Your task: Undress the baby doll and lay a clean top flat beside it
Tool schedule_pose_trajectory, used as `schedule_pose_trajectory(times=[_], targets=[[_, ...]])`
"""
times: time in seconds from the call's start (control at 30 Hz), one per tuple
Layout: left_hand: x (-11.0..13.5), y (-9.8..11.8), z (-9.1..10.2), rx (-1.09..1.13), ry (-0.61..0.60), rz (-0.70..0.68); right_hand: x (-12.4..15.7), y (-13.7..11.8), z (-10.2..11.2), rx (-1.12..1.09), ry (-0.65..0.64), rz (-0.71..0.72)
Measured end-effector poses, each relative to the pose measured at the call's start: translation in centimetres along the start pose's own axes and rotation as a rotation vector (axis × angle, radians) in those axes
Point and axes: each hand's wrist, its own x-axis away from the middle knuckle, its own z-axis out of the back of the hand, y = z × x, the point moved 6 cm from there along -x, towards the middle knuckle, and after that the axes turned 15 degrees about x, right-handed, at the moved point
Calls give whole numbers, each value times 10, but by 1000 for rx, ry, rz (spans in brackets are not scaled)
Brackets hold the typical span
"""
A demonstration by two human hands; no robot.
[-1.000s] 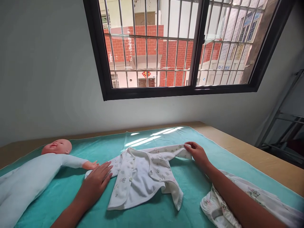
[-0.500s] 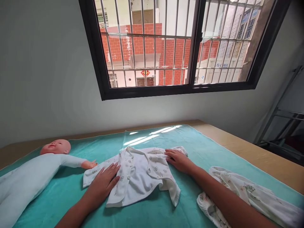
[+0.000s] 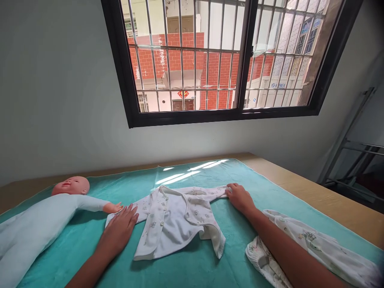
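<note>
A small white baby shirt (image 3: pixel 177 224) with a printed pattern lies spread on the green cloth, its front parted and both sleeves stretched sideways. Flat on the cuff end of the left sleeve rests my left hand (image 3: pixel 120 228), fingers extended, close to the doll's hand. My right hand (image 3: pixel 240 199) lies over the end of the right sleeve with its fingers laid on the fabric, hiding the cuff. A bald baby doll (image 3: pixel 45 220) in a white body suit lies on its back at the left, one arm reaching toward the shirt.
A second patterned white garment (image 3: pixel 324 248) lies bunched at the right, partly behind my right forearm. The green cloth (image 3: pixel 234 236) covers most of the wooden table (image 3: pixel 288 174). Behind it are a wall and a barred window (image 3: pixel 186 118); a metal frame (image 3: pixel 342 148) stands at the right.
Both hands have slid outward along the sleeves, the left toward the doll's hand and the right to the sleeve's end. The right sleeve now lies straighter.
</note>
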Motion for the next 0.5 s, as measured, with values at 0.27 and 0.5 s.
schedule_pose_trajectory(times=[0.27, 0.5], targets=[[-2, -5, 3, -21, 92, -45, -12, 25, -5, -418, -55, -107], [-3, -6, 2, -30, 85, -37, -11, 22, 9, -791, 28, -166]])
